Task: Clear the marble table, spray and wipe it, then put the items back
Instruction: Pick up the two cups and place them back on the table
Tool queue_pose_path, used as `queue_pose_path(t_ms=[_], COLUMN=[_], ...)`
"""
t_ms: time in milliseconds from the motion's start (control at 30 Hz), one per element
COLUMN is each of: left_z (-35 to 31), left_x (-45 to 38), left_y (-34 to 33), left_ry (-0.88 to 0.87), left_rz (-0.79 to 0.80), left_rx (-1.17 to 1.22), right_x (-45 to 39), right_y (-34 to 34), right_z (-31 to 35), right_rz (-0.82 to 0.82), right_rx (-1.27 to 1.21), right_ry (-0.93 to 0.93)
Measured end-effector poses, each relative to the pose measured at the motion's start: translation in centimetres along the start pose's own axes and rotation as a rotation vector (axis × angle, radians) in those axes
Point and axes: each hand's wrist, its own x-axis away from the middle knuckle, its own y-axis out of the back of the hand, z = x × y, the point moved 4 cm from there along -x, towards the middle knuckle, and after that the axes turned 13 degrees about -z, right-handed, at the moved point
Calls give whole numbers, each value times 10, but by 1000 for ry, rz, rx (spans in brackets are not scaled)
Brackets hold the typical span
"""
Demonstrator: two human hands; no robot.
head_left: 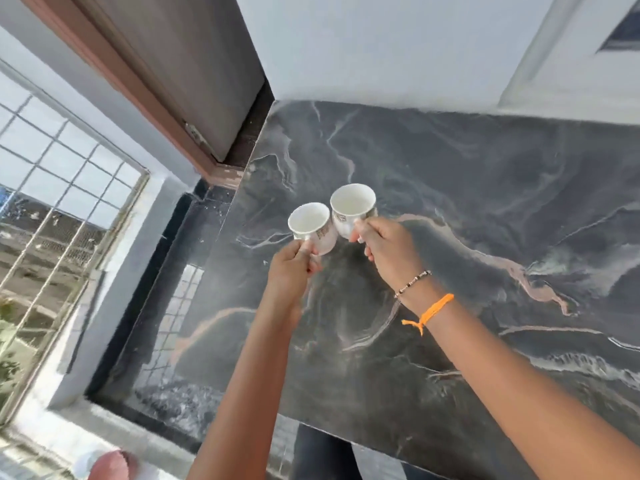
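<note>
The dark marble table (467,188) with pale veins fills the middle and right of the view. My left hand (289,271) grips a white cup (310,225) by its handle above the table's left edge. My right hand (388,251) holds a second white cup (351,206) by its handle just to the right of the first. Both cups are empty, upright and slightly tilted, with a small printed pattern on their sides. The two cups nearly touch. Whether they rest on the marble or hang just above it I cannot tell.
A black stone sill (166,306) lies lower on the left, beside a barred window (59,216). A brown door frame (138,88) and a white wall (381,46) stand behind the table. A reddish round object (110,465) shows at the bottom left.
</note>
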Motion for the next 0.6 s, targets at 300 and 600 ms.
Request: queue_pose_path(t_ms=[300,600], left_z=[-37,-63], left_x=[-166,-255], left_y=[0,-16], left_ry=[-78,-110], left_rz=[230,298], left_rx=[-38,-17], right_x=[-88,-156], right_y=[-104,-150], right_z=[21,35], right_rz=[-308,-442], right_rx=[20,82], right_ry=[-73,-59])
